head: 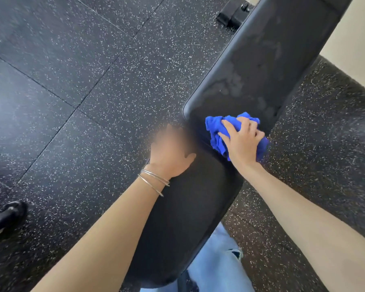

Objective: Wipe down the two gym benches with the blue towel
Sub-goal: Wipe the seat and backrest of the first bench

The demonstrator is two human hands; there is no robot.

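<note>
A black padded gym bench runs from bottom centre to top right, with a seat pad [183,218] near me and a long back pad [268,60] beyond it. Pale smears show on the back pad. My right hand [243,142] presses a bunched blue towel [216,131] onto the gap between the two pads. My left hand [171,152] rests on the seat pad's far left edge with nothing visibly in it; its fingers are blurred. Two thin bangles circle my left wrist. Only one bench is in view.
Black speckled rubber floor tiles [72,81] surround the bench. A black bench foot [232,15] sits at the top, and a dark dumbbell or bar end [6,218] lies at the lower left. My jeans-clad leg [217,266] stands below the seat. A pale wall [358,39] rises at right.
</note>
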